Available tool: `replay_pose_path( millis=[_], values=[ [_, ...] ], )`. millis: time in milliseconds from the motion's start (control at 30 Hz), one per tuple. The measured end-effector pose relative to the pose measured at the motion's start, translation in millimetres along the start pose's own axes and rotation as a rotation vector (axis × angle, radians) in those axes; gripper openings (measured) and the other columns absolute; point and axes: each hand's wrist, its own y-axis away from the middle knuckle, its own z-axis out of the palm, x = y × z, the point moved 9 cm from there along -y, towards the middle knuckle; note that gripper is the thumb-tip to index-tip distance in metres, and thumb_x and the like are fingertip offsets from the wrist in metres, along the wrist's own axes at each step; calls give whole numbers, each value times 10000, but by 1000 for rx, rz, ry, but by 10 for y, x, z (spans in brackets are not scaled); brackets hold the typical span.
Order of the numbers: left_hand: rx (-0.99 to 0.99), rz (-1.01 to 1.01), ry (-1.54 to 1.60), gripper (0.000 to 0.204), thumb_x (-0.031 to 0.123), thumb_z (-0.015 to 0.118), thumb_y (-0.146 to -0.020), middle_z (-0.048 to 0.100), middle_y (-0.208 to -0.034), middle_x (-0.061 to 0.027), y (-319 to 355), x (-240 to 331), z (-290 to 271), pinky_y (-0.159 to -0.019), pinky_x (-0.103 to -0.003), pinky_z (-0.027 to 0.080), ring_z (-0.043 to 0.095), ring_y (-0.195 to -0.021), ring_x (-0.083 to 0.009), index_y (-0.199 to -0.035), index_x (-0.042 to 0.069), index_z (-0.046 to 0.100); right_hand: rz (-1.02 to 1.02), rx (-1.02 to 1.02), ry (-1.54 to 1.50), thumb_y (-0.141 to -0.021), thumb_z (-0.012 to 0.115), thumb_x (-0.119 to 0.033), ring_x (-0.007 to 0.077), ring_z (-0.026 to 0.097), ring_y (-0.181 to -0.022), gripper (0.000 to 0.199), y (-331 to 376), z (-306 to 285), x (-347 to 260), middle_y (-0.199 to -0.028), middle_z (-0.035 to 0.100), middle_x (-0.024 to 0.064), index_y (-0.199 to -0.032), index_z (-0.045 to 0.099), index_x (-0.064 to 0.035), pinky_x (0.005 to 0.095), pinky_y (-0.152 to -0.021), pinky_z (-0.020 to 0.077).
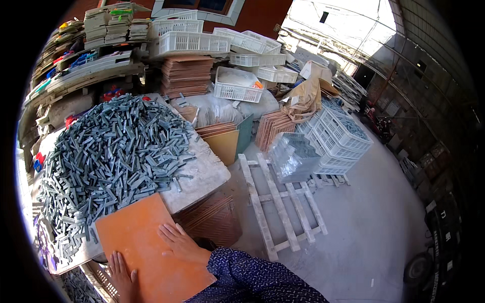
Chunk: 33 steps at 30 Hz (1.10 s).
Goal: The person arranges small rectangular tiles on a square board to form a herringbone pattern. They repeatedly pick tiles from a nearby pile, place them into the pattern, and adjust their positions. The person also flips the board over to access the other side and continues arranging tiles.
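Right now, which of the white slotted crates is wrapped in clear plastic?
The wrapped stack of crates on the pale wooden pallet, nearest the table. The white crates stacked behind it and those on the far heap are bare.

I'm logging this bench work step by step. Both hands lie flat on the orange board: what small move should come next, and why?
Probably slide the orange board fully onto the table. Left hand and right hand lie flat on it with no grip, its near corner overhangs the edge, and the pile of grey strips sits just beyond.
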Motion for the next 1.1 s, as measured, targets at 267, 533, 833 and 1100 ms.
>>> replay_pose_path(
  millis=[267, 533, 833, 1100],
  values=[
    [232, 216, 474, 657, 372, 509, -959, 240, -1501, -249, 438, 13, -227, -1137, -501, 214, 198, -1408, -389, -1449, 0, 280, 211, 87, -305, -897, 603, -326, 317, 137, -1437, 801, 597, 37, 94, -1535, 138, 223, -1472, 166, 21, 442, -1142, 176],
    [11, -420, 1352, 734, 132, 573, -915, 82, -1557, -129, 1355, 145, 300, -1119, -363, 259, 113, -1430, -244, -1492, 26, 132, 204, 140, -943, -882, 619, -129, 294, 92, -1453, 710, 1450, -9, -252, -1569, 83, 185, -1483, 247, -66, 374, -1139, 184],
    [358, -210, 1460, 717, 405, 452, -947, 143, -1537, -204, 1271, 388, -727, -1137, -449, 218, 147, -1425, -333, -1485, 20, 177, 123, 106, -1440, -948, 527, -411, 265, 35, -1459, 706, 1174, -363, -297, -1566, 90, 186, -1474, 258, -26, 381, -1154, 58],
    [979, 177, 1346, 860, 659, 260, -924, 158, -1555, -154, 157, -388, -1976, -1160, -425, 25, 109, -1450, -262, -1498, 34, 118, -237, 433, -718, -852, 679, -389, 352, 84, -1445, 1024, -149, -1436, -395, -1560, 31, 223, -1500, -28, -32, 388, -1142, 160]
  ],
)
